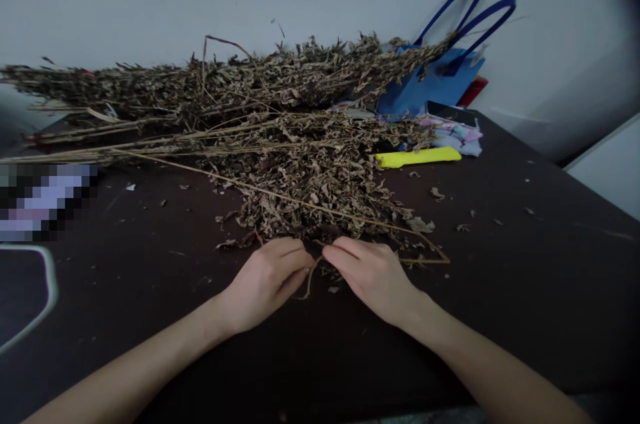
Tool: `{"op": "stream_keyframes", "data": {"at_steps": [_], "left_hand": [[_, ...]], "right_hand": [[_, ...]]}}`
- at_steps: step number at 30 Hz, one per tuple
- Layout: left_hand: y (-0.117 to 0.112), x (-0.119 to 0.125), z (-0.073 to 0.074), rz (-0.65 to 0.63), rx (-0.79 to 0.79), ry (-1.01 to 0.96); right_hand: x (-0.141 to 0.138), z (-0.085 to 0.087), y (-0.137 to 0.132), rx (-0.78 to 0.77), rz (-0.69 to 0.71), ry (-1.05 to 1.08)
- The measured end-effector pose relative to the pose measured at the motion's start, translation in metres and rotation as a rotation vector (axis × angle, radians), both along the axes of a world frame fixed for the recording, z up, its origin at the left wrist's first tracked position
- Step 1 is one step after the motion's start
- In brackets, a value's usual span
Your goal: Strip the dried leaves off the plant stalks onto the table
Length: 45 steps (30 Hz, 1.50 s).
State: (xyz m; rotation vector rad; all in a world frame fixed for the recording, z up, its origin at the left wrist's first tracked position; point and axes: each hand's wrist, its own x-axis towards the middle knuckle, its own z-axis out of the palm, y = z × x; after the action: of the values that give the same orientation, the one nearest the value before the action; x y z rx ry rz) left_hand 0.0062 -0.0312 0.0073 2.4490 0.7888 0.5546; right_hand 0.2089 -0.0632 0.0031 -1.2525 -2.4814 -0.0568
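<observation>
Both hands meet at the near edge of a heap of dried, curled leaves (305, 187) on a dark table. My left hand (270, 281) is closed, its fingertips pinched at a thin, dry brown stem (313, 275). Just to its right, my right hand (377, 277) pinches the same stem, which curves down between the two hands. My fingers partly hide what they grip. A long bent stalk (320, 207) crosses the heap from upper left and folds back near my right hand.
Bundles of dried leafy stalks (280, 87) lie along the wall. At the back right are a blue bag (415, 87), a phone (450, 114) and a yellow strip-like object (419, 157). A white looped edge (51, 281) and a blurred-out patch (45, 201) are on the left.
</observation>
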Motion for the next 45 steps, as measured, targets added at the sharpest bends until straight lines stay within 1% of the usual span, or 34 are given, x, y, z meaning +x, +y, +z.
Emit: {"op": "stream_keyframes", "data": {"at_steps": [3,6,9,11,13,14,16,19,21,24,26,28,31,34,37,39,43,45], "left_hand": [[0.000,0.001,-0.004,-0.004,0.168,0.073],[-0.002,0.003,-0.006,-0.001,0.267,0.136],[0.001,0.001,-0.005,0.029,0.334,0.179],[0.008,-0.004,-0.004,0.097,0.380,0.175],[0.017,-0.011,-0.002,0.202,0.431,0.138],[0.021,-0.015,-0.002,0.233,0.452,0.129],[0.026,-0.019,-0.001,0.244,0.490,0.128],[0.025,-0.018,-0.001,0.227,0.504,0.178],[0.022,-0.016,0.000,0.245,0.477,0.194],[0.018,-0.013,0.002,0.288,0.410,0.124],[0.015,-0.012,0.003,0.274,0.360,0.040],[0.013,-0.012,0.005,0.232,0.279,-0.031],[0.007,-0.009,0.010,0.188,0.054,-0.078],[0.002,-0.005,0.015,0.157,-0.188,-0.082],[0.000,-0.003,0.018,0.108,-0.340,-0.038],[-0.001,-0.002,0.017,0.074,-0.363,-0.022],[0.000,-0.002,0.014,0.024,-0.286,-0.032],[0.000,-0.002,0.013,0.028,-0.288,-0.033]], "right_hand": [[0.000,-0.001,0.001,-0.001,-0.003,-0.012],[0.001,-0.001,0.002,-0.001,-0.012,-0.039],[0.001,-0.001,0.002,-0.005,-0.021,-0.050],[0.001,-0.001,0.001,-0.019,-0.013,-0.052],[0.000,-0.001,0.001,-0.036,-0.010,-0.056],[0.000,-0.002,0.002,-0.040,-0.018,-0.059],[0.001,-0.003,0.004,-0.038,-0.055,-0.057],[0.003,-0.005,0.009,-0.044,-0.100,-0.024],[0.004,-0.005,0.011,-0.045,-0.113,-0.001],[0.005,-0.002,0.012,-0.020,-0.132,0.013],[0.007,-0.001,0.012,-0.003,-0.141,0.017],[0.008,0.000,0.012,0.005,-0.142,0.023],[0.009,0.001,0.012,0.003,-0.139,0.026],[0.009,0.002,0.013,-0.017,-0.145,0.029],[0.009,0.002,0.013,-0.025,-0.147,0.033],[0.010,0.002,0.013,-0.018,-0.145,0.035],[0.010,0.000,0.013,-0.012,-0.152,0.024],[0.010,0.000,0.014,-0.010,-0.161,0.025]]}}
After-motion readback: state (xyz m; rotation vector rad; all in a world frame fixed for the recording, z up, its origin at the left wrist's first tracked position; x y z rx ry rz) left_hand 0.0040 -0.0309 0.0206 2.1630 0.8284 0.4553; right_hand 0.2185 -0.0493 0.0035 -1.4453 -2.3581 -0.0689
